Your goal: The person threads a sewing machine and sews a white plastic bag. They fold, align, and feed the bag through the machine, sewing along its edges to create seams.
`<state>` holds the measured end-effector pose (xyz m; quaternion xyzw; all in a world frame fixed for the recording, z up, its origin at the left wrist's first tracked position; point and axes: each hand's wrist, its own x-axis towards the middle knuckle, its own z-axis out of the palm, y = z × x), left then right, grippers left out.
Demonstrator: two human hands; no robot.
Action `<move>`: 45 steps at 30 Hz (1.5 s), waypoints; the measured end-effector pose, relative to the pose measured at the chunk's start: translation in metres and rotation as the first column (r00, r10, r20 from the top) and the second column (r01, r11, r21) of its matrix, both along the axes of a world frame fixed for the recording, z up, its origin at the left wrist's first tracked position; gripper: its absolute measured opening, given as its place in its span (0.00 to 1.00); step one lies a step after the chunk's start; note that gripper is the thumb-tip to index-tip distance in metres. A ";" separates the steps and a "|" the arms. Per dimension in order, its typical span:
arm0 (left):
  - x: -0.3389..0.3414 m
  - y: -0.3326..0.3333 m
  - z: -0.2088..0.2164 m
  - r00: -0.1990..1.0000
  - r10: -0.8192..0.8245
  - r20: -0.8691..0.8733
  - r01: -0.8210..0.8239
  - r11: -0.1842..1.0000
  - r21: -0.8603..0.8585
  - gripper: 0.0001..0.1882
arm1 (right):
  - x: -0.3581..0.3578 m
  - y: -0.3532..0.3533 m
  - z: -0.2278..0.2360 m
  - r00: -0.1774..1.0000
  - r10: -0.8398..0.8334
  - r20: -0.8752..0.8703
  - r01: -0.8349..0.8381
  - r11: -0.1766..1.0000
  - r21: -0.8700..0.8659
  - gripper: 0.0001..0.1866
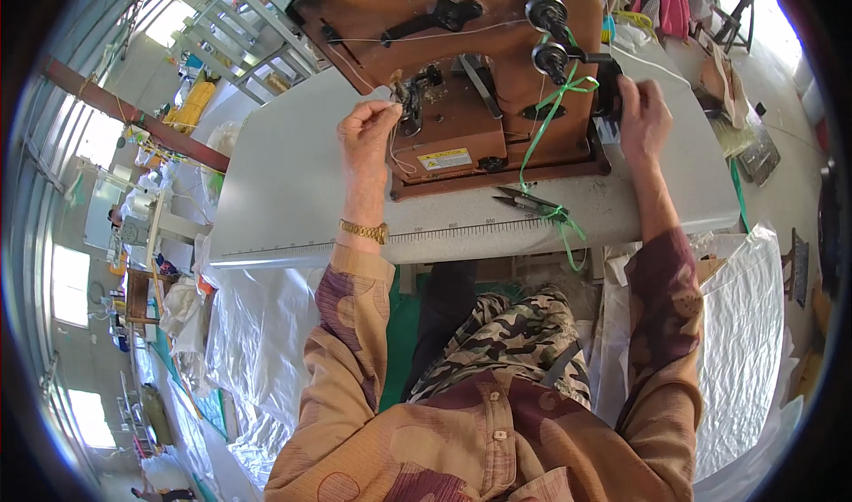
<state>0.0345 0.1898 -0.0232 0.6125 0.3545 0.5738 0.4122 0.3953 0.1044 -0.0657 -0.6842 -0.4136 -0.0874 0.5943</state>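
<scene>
At the sewing machine's (pixel 453 134) left end, the left hand's (pixel 366 138) fingers are pressed together, apparently pinching thread (pixel 393 154), probably to keep it from slipping. At the machine's right end, the right hand (pixel 646 122) curls its fingers against the black wheel (pixel 609 89), perhaps for control; I can't tell how tightly. Snips (pixel 525 202) lie before the machine on the bench (pixel 293 165), ribbon-tied, presumably against straying.

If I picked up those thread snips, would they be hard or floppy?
The thread snips would probably feel stiff, since they look like dark metal. The green ribbon tied to them looks thin, so it would likely flop about. Lying flat on the table, they'd probably slide rather than roll.
</scene>
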 end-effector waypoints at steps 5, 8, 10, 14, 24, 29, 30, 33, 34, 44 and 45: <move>0.001 0.002 -0.004 0.999 0.032 0.001 -0.032 0.999 -0.005 0.02 | -0.072 -0.066 0.026 0.652 0.195 0.733 -0.405 0.906 0.120 0.09; -0.001 -0.001 -0.002 0.996 0.043 -0.076 -0.039 0.997 0.063 0.02 | -0.148 -0.073 0.076 0.595 0.540 0.595 -0.605 0.789 -0.111 0.07; 0.001 -0.002 -0.002 1.000 0.021 -0.020 -0.021 1.000 -0.011 0.02 | -0.176 -0.048 0.091 0.634 0.539 0.554 -0.586 0.803 -0.111 0.05; 0.004 0.000 0.000 0.999 0.033 0.043 -0.028 0.992 -0.123 0.03 | -0.196 0.015 0.088 0.670 0.562 0.484 -0.451 0.827 -0.336 0.10; 0.005 0.000 -0.001 0.997 0.037 0.064 -0.027 0.989 -0.144 0.04 | -0.202 0.053 0.081 0.677 0.714 0.178 -0.626 0.685 -0.372 0.13; 0.004 -0.001 0.000 0.998 0.026 0.049 -0.018 0.987 -0.158 0.04 | -0.202 0.052 0.073 0.651 0.712 0.263 -0.636 0.701 -0.322 0.11; 0.004 -0.001 0.000 0.998 0.028 0.056 -0.019 0.988 -0.156 0.04 | -0.203 0.055 0.071 0.647 0.708 0.283 -0.628 0.705 -0.329 0.10; 0.004 -0.001 -0.001 0.997 0.027 0.071 -0.016 0.988 -0.154 0.04 | -0.205 0.060 0.069 0.644 0.692 0.327 -0.581 0.720 -0.379 0.08; 0.003 0.000 -0.001 0.997 0.021 0.072 -0.010 0.988 -0.156 0.05 | -0.206 0.059 0.070 0.643 0.686 0.340 -0.561 0.725 -0.400 0.07; -0.018 -0.036 0.025 0.985 0.015 0.172 0.023 0.975 -0.219 0.18 | -0.193 0.017 0.081 0.636 0.725 0.264 -0.718 0.681 -0.141 0.04; -0.023 -0.039 0.025 0.980 0.014 0.196 0.030 0.976 -0.217 0.19 | -0.188 0.001 0.088 0.581 0.782 0.226 -0.791 0.608 -0.066 0.04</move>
